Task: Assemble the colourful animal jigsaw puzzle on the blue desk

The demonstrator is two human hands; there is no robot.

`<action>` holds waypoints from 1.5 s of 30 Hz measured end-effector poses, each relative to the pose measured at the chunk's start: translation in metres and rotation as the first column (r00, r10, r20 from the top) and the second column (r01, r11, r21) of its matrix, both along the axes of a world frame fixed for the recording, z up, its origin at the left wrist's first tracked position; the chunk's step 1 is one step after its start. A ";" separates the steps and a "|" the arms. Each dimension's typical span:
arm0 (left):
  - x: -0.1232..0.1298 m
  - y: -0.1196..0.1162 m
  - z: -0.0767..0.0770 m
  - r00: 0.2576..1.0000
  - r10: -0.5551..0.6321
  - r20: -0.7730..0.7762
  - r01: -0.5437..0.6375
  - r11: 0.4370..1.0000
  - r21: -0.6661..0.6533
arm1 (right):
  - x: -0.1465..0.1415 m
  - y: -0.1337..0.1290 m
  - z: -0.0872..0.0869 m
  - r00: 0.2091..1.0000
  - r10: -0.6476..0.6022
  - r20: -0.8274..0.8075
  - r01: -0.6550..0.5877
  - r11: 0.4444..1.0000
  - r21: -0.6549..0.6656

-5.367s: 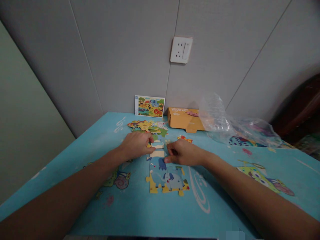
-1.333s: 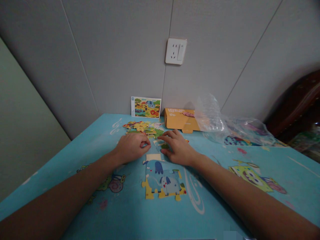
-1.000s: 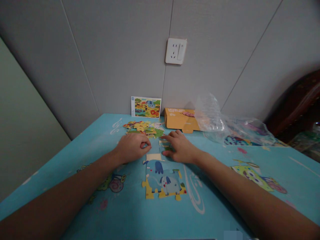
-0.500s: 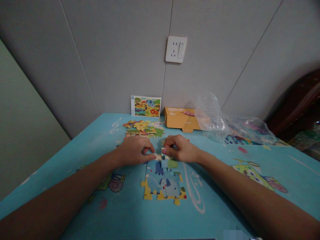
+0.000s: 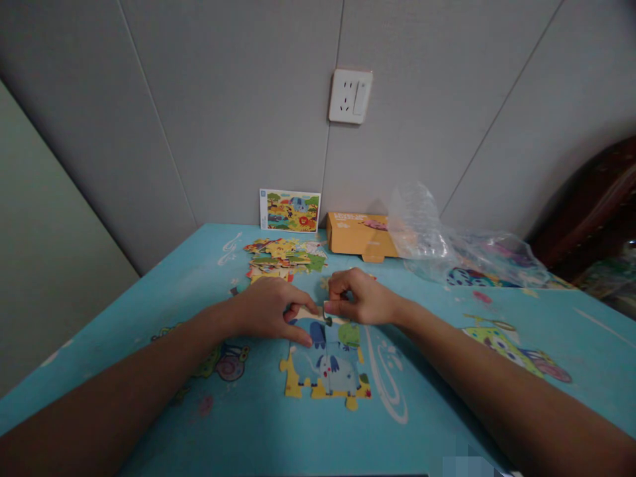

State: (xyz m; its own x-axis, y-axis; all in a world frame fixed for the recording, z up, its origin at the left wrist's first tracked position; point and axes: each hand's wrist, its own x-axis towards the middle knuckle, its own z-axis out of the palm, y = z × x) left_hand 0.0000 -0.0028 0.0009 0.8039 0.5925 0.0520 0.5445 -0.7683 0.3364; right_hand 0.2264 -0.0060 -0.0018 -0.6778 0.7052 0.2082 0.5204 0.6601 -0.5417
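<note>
A partly joined jigsaw puzzle [image 5: 342,377] with blue elephants and yellow ground lies flat on the table in front of me. My left hand [image 5: 271,308] rests at its upper left, thumb and index finger apart, the thumb touching the joined pieces. With thumb and bent index finger my right hand [image 5: 360,298] pinches the upper edge of a puzzle piece [image 5: 348,333] with a green patch. That piece lies at the top right of the joined part. Its upper left corner is partly hidden by my right fingers.
Behind my left hand is a pile of loose puzzle pieces [image 5: 278,252]. A picture card [image 5: 291,211] leans against the wall. An orange box [image 5: 358,238] and clear plastic wrapping [image 5: 422,232] are at the back right. A patterned blue cloth [image 5: 199,424] covers the table.
The green-patched piece in my right hand has come down toward me, into the gap at the puzzle's top right. My left thumb has moved down onto the joined pieces, opening away from the index finger.
</note>
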 end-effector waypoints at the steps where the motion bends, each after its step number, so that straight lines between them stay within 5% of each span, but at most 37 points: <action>1: 0.000 0.000 0.000 1.000 0.003 -0.001 -0.003 1.000 0.001 | 0.000 0.000 0.000 1.000 0.006 0.001 -0.006 1.000 0.018; 13: 0.000 0.000 0.000 1.000 0.009 -0.010 -0.009 1.000 0.001 | 0.000 0.001 0.005 0.996 0.026 0.080 -0.033 0.996 0.081; 25: 0.000 0.003 -0.003 1.000 -0.021 0.004 0.021 1.000 -0.016 | 0.000 0.000 0.006 0.978 -0.067 0.196 0.067 0.998 0.004; 31: -0.001 0.001 -0.002 1.000 -0.002 -0.008 0.002 1.000 -0.015 | 0.000 0.002 0.007 0.967 -0.092 0.238 0.072 0.993 0.092; 45: 0.000 0.001 -0.002 1.000 -0.008 -0.007 0.008 1.000 -0.015 | -0.001 0.001 0.004 0.983 -0.046 0.179 0.031 0.996 0.087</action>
